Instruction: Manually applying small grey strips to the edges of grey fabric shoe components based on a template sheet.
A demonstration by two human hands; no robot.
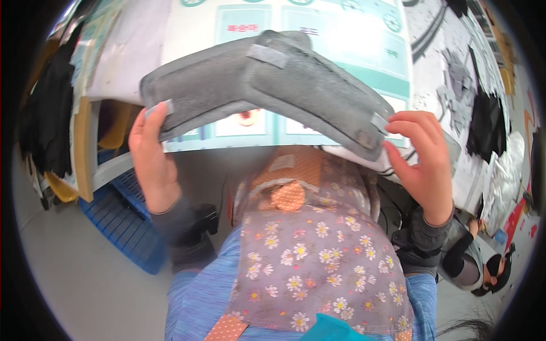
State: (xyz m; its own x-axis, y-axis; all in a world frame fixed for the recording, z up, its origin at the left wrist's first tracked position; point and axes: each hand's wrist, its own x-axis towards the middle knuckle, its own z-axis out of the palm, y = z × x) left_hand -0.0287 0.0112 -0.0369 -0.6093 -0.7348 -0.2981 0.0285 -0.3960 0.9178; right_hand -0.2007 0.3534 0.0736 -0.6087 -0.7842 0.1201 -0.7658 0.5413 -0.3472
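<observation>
Two long grey padded fabric pieces [199,79] meet in a shallow bent shape over the near edge of the table. They overlap at the middle, where a pale grey tab [267,55] lies. My left hand [152,153] is closed on the left end, fingers at a small pale tab there. At the right end, my right hand [421,159] has its thumb and fingertips curled at the edge, beside another pale tab [379,122]. Whether the two pieces are sewn together I cannot tell.
A glossy printed sheet [341,40] in white and teal covers the table. Grey scraps [455,74] and black cloth [488,122] lie to the right. A blue plastic basket [125,227] stands on the floor at left. Another person [469,261] sits at far right.
</observation>
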